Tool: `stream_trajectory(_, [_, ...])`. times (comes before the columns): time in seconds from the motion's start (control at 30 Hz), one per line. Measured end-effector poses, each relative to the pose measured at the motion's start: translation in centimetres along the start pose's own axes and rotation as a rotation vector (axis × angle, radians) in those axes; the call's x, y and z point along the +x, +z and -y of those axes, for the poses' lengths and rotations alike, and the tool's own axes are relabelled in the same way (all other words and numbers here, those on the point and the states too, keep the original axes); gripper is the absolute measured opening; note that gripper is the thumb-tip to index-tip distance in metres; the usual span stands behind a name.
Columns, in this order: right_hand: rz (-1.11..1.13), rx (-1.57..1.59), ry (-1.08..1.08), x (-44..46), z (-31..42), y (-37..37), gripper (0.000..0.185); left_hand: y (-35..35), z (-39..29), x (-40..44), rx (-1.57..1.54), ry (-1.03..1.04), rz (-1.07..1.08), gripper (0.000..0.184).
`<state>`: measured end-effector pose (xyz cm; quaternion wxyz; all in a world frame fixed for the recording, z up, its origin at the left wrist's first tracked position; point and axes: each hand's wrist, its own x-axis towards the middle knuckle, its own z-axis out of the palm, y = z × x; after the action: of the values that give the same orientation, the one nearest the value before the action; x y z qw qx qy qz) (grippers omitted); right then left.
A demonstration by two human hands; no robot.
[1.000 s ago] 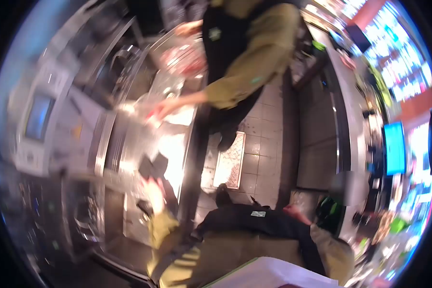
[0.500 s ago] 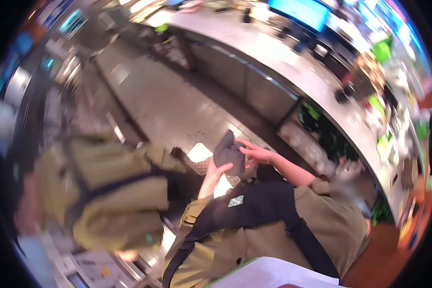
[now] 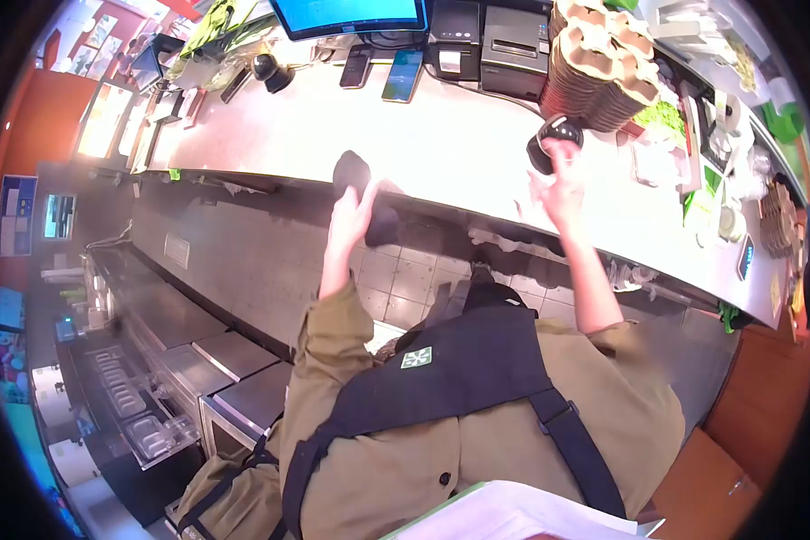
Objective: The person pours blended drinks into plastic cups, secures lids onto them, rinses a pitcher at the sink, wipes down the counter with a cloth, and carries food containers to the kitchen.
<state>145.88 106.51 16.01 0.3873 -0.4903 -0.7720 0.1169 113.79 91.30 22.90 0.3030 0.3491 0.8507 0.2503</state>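
My left hand [image 3: 346,220] is closed on a dark grey cloth [image 3: 352,169] at the front edge of the white counter [image 3: 450,144]. One part of the cloth sticks up past the fingers and another hangs below the palm. My right hand [image 3: 563,200] reaches over the counter to a glossy black rounded device [image 3: 543,148], which looks like a desktop scanner. Its fingers overlap the device and appear to grip it; they are somewhat blurred, and the thumb lies lower, to the left.
Behind stand a stack of cardboard cup carriers [image 3: 594,76], a receipt printer [image 3: 516,56] and a monitor [image 3: 351,16]. Two phones [image 3: 402,76] and a second black device [image 3: 270,74] lie left. Steel worktops [image 3: 171,315] run along the left; a co-worker's clothing [image 3: 229,490] shows low left.
The view has turned towards the counter. Both hands were at the grey cloth; now the left alone holds it, and the right has moved to the black device. The co-worker is mostly out of view.
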Motion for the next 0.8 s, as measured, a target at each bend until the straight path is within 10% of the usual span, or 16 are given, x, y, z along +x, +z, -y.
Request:
stream_trajectory(0.1, [0.059,-0.247,0.103,5.3,-1.2,-2.0,0.082,2.7,-1.5,6.3,-0.166,-0.082,0.218,0.061])
stream_trajectory(0.13, [0.089,-0.308,0.129,6.1,-2.0,-1.7,0.085,3.8,1.2,11.3,0.282,0.118,0.329,0.061])
stream_trajectory(0.23, [0.291,0.023,0.244,7.1,-4.8,-0.1,0.091,8.1,3.6,13.2,0.72,0.706,-0.181,0.064])
stream_trajectory(0.8, [-0.015,0.494,-0.009,12.7,-3.4,-12.5,0.094,24.8,-11.4,16.8,0.506,1.281,0.278,0.082])
